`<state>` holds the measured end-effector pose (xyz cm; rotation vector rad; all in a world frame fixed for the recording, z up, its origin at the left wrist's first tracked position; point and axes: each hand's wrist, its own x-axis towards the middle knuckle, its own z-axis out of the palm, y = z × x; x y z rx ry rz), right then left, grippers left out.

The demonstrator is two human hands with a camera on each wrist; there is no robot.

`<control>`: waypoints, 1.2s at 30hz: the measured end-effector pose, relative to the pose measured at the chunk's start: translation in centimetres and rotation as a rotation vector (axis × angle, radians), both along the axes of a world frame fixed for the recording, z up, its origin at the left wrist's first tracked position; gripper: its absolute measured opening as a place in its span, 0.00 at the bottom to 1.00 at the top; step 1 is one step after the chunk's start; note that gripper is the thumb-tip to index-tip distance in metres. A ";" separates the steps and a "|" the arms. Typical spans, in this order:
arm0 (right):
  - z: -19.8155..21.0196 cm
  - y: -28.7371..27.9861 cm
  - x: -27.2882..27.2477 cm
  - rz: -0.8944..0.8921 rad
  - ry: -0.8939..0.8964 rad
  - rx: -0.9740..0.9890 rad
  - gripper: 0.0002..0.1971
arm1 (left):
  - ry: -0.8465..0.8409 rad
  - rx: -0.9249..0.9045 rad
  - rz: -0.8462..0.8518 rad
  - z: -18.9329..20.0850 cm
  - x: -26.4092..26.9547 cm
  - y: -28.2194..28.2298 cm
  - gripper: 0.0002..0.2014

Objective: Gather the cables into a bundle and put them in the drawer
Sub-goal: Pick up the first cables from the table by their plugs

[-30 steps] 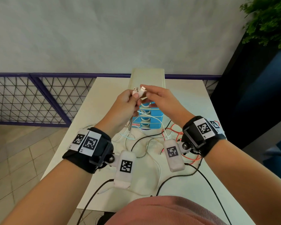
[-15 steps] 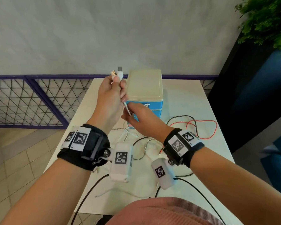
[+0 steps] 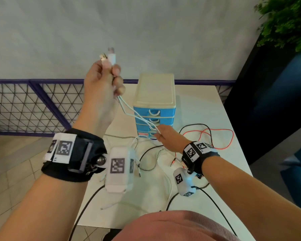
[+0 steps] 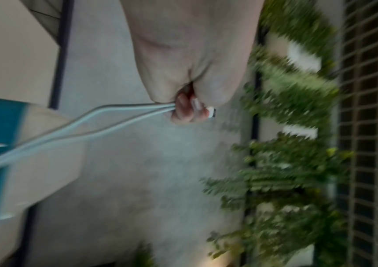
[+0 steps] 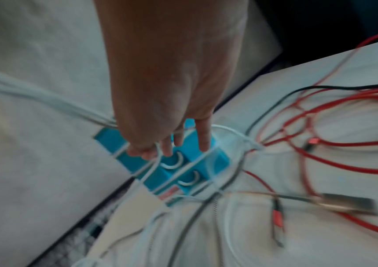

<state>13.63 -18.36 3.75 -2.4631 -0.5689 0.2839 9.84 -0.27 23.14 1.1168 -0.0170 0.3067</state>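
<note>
Left hand (image 3: 102,84): raised above the worktop (image 3: 198,108), fingers curled round the plug ends of the white cables (image 3: 137,113).
Right hand (image 3: 167,136): low, in front of the drawer unit (image 3: 155,105), pinching the same white cables further along.
Drawer unit: cream top, blue drawers, all closed, at the far middle.
Red cable (image 3: 215,134): looped on the right.
Black cable (image 3: 195,126): beside it.
Braided cable (image 3: 155,162): near the middle.

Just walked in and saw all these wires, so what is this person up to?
They are tidying cables. The left hand holds the plug ends of the white cables up high, while the right hand runs lower along the same strands in front of a small blue drawer unit. Red cables and black cables lie loose on the table. All drawers look closed.
</note>
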 end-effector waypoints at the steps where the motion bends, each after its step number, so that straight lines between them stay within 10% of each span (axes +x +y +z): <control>1: -0.9 -0.7 -0.2 -0.031 0.046 -0.008 0.12 | -0.015 -0.021 0.005 0.6 0.0 0.5 0.09; 15: -3.9 -1.6 -0.1 -0.104 0.254 -0.030 0.10 | -0.205 -0.007 -0.039 5.8 -1.9 2.5 0.08; 28: 3.0 -1.1 0.7 0.289 0.254 -0.204 0.37 | 0.154 0.475 -0.194 -4.3 -0.2 0.3 0.10; 32: 9.2 0.9 0.3 -0.139 0.175 0.506 0.15 | 0.151 0.454 -0.165 -5.4 0.2 -0.3 0.07; 36: 12.1 3.8 -0.7 -0.085 0.419 0.888 0.21 | 0.176 0.483 -0.100 -6.2 0.8 -2.1 0.10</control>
